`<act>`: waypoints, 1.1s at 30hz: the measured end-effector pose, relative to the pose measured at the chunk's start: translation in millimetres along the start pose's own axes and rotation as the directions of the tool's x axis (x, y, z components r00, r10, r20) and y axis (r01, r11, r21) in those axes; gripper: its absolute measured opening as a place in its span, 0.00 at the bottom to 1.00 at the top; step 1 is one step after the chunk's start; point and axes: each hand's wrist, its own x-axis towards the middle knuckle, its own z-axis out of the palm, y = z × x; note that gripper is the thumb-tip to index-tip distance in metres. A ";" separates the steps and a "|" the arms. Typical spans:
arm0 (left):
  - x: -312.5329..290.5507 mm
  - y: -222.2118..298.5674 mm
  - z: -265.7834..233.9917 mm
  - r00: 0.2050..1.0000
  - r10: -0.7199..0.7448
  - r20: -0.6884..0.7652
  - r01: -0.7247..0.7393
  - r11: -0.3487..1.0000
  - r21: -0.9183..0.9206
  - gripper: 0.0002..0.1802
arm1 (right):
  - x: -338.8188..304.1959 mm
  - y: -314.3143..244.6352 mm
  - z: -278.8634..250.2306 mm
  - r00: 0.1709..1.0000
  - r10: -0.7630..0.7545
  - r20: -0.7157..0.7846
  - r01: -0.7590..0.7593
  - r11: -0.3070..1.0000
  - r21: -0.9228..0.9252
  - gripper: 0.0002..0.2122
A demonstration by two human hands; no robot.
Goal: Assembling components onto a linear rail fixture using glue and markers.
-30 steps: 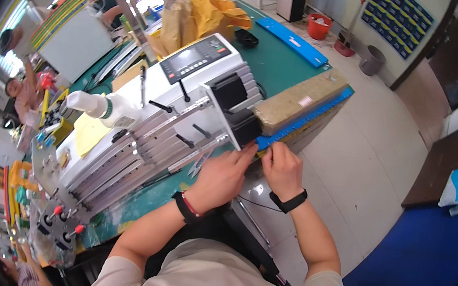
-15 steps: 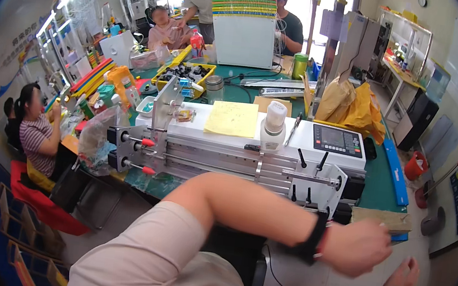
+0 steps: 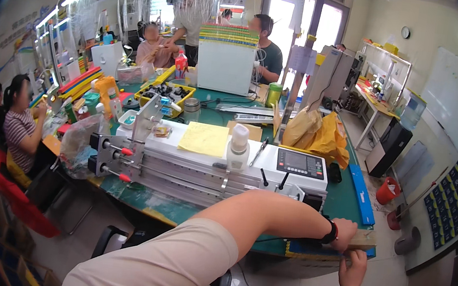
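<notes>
My left arm, in a beige sleeve with dark and red wristbands, reaches across to the bench's right corner. There my left hand (image 3: 344,235) is closed at the left end of a wooden block (image 3: 364,240), its fingertips mostly hidden. Just below, my right hand (image 3: 353,270), with a black strap and a cable at its wrist, has its fingers bent together up against the block's near edge. Whatever lies between the fingers of either hand is too small to make out. Left of my hands stands a white machine with metal rails (image 3: 190,175) and a control panel (image 3: 299,163).
On the machine sit a yellow paper pad (image 3: 203,139), a white bottle (image 3: 237,150) and a pen (image 3: 259,151). Brown paper bags (image 3: 317,132) and a long blue strip (image 3: 361,194) lie behind. A red bucket (image 3: 387,191) stands on the floor. Several people sit or stand around the bench.
My view has turned right and upward. Both hands, apart from the bench before, have come together at the wooden block on its right corner.
</notes>
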 end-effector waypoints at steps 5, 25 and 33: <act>1.1 1.0 -7.3 1.000 -0.029 -0.012 0.028 0.999 -0.020 0.38 | 7.2 8.7 -8.7 0.999 -0.012 0.052 0.011 1.000 0.014 0.13; 3.6 -3.1 -52.7 0.990 -0.125 -0.062 0.116 0.985 -0.128 0.36 | 74.0 48.6 10.7 0.795 0.039 0.605 0.082 0.982 -0.171 0.38; -0.8 -3.8 -49.9 0.992 -0.095 -0.080 0.082 0.986 -0.144 0.34 | 29.0 12.8 -41.5 0.903 -0.056 0.425 0.111 0.988 -0.105 0.43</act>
